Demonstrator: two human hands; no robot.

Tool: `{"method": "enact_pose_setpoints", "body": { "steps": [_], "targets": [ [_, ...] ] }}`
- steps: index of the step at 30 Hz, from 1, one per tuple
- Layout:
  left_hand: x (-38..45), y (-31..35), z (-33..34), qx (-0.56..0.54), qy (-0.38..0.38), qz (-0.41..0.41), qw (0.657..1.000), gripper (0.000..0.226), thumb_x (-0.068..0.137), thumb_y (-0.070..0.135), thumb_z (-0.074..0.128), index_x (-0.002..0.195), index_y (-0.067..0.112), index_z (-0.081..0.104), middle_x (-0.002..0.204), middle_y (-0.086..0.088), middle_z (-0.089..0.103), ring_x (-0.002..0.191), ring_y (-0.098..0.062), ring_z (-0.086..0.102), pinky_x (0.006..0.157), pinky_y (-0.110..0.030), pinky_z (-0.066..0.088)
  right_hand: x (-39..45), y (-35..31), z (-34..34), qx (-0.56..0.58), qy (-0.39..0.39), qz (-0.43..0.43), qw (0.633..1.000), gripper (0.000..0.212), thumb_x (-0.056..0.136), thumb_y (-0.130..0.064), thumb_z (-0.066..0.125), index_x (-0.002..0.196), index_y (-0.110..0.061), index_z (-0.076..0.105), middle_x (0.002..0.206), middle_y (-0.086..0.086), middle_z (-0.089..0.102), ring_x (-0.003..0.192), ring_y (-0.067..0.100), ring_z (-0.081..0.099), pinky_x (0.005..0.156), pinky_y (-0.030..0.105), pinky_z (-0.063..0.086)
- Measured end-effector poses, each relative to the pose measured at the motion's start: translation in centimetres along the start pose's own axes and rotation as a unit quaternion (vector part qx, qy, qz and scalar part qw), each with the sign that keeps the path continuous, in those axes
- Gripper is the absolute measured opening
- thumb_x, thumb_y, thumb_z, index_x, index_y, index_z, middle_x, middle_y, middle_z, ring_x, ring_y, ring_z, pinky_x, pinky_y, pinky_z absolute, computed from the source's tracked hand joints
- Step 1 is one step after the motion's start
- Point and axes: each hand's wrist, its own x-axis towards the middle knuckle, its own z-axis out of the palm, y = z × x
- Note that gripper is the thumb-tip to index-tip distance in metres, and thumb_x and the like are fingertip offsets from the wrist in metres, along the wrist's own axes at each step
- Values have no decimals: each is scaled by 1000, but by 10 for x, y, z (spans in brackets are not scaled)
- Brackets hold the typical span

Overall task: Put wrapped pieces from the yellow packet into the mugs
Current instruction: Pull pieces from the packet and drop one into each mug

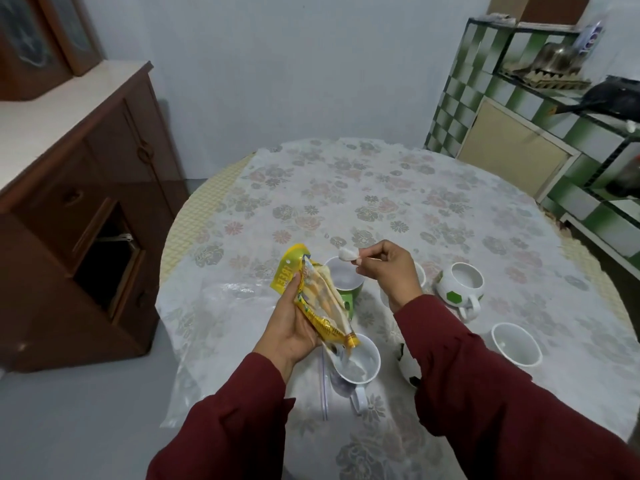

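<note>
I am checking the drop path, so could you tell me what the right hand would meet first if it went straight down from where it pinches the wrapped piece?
Probably the green mug: the right hand holds the wrapped piece about over its far rim, though depth is unclear.

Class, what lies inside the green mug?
The green mug shows a white inside with something pale at the bottom, too blurred to name. The yellow packet covers its near side.

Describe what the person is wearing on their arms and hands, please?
Both arms are covered by long, loose sleeves of plain dark red fabric, with no pattern or marking showing. The sleeves end at the wrists. The left hand and the right hand are bare: no gloves, and no rings, watch or bracelet can be seen. The fingernails look short and unpainted.
</note>
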Motion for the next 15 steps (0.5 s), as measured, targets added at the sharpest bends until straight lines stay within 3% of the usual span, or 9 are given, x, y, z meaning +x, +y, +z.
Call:
{"method": "enact_pose_setpoints", "body": {
  "steps": [2,5,9,12,15],
  "targets": [
    [-1,1,0,-2,2,1,1000,61,87,55,50,130,12,56,111,-15,66,93,-31,66,85,-47,54,13,10,6,-53,11,9,998,31,73,14,58,60,-14,57,73,5,62,73,22,61,72,29,54],
    [-2,0,-2,-4,3,3,1000,61,87,53,50,131,11,55,113,-16,65,96,-31,64,81,-46,56,26,20,14,-104,-26,28,994,31,75,13,59,62,-14,55,76,9,61,72,21,58,56,18,51],
    [2,1,-4,9,5,13,1000,61,86,52,52,130,11,56,103,-12,69,93,-28,67,79,-42,57,18,9,24,-150,-58,-22,987,20,73,1,69,72,-17,59,95,3,61,101,19,55,81,25,39],
    [4,-1,-5,29,-8,41,999,55,89,50,50,129,13,57,94,-9,72,86,-23,70,77,-40,57,-13,-7,24,-125,-80,-84,985,23,72,-11,74,64,-27,60,112,2,62,116,13,50,96,26,33],
    [4,-3,-3,34,-21,74,996,46,91,46,47,123,14,59,90,-5,74,86,-20,69,82,-39,55,-43,-7,18,-200,-91,-188,957,14,71,-15,75,77,-23,65,125,0,57,120,10,44,98,11,28]
  ]
}}
